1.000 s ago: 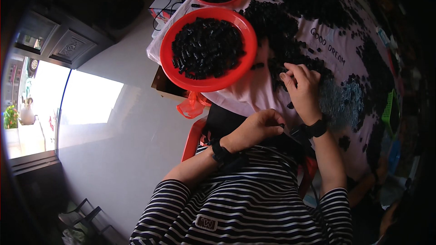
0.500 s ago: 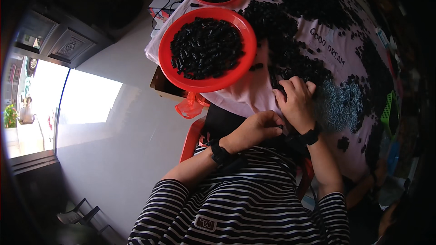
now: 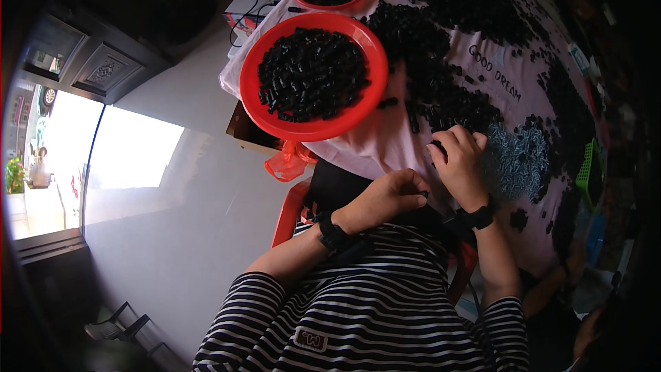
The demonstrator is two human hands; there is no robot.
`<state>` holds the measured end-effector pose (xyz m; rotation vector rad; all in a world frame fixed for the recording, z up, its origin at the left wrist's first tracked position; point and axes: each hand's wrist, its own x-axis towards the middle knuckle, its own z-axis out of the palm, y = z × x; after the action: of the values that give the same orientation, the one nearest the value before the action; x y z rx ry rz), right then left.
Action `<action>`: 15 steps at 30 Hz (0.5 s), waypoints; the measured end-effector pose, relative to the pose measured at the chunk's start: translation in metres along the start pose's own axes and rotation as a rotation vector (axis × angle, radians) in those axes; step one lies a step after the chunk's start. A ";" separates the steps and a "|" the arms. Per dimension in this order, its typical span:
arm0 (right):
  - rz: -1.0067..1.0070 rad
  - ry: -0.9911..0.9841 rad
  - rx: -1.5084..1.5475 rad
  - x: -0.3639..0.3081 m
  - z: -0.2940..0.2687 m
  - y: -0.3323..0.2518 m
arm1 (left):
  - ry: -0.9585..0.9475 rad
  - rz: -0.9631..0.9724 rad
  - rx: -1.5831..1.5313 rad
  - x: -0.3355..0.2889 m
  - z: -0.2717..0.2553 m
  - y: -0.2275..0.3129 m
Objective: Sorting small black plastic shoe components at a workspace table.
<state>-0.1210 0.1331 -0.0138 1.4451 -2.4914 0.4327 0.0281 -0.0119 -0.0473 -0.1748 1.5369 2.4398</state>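
Note:
My left hand [image 3: 389, 198] is above my lap, thumb and forefinger pinched on a small black plastic piece [image 3: 423, 193]. To its right, my right hand [image 3: 460, 165] hovers at the near edge of a heap of black pieces [image 3: 454, 100]. Its fingers are curled toward the thumb; a dark spot shows between them, too hidden to name. A short row of black pieces [image 3: 412, 117] lies on the pink cloth [image 3: 389, 145] just beyond. Beside the right hand spreads a pile of small silvery-blue parts [image 3: 520, 162].
A large red basin [image 3: 306, 130] full of black pieces stands at the cloth's left edge, with a smaller red bowl [image 3: 329, 7] behind it. A green basket [image 3: 588, 173] sits far right. Another person's arm [image 3: 547, 293] shows at lower right. A red plastic bag [image 3: 288, 163] hangs below the basin.
My right hand has drawn back slightly toward me and to the right, uncovering the row of black pieces. My left hand keeps its pinch, nearly still.

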 end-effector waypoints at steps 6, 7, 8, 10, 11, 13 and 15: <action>0.055 0.143 -0.002 0.026 0.001 0.005 | -0.001 0.001 0.030 0.001 -0.002 -0.003; 0.054 0.145 -0.003 0.029 0.004 0.008 | -0.015 -0.007 0.040 0.001 -0.003 -0.004; 0.052 0.131 -0.031 0.032 0.011 0.011 | -0.016 -0.005 0.042 0.002 -0.003 -0.005; 0.051 0.101 -0.075 0.034 0.019 0.015 | -0.028 0.000 0.016 0.002 -0.002 -0.005; 0.048 0.101 -0.074 0.036 0.021 0.014 | -0.025 0.002 0.016 0.002 -0.003 -0.006; 0.056 0.074 -0.088 0.039 0.024 0.011 | -0.031 0.013 0.006 0.003 -0.004 -0.006; 0.061 0.068 -0.015 0.043 0.024 0.012 | -0.030 0.009 -0.014 0.002 -0.005 -0.008</action>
<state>-0.1533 0.0954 -0.0235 1.3284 -2.4851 0.4654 0.0280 -0.0124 -0.0566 -0.1334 1.5119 2.4497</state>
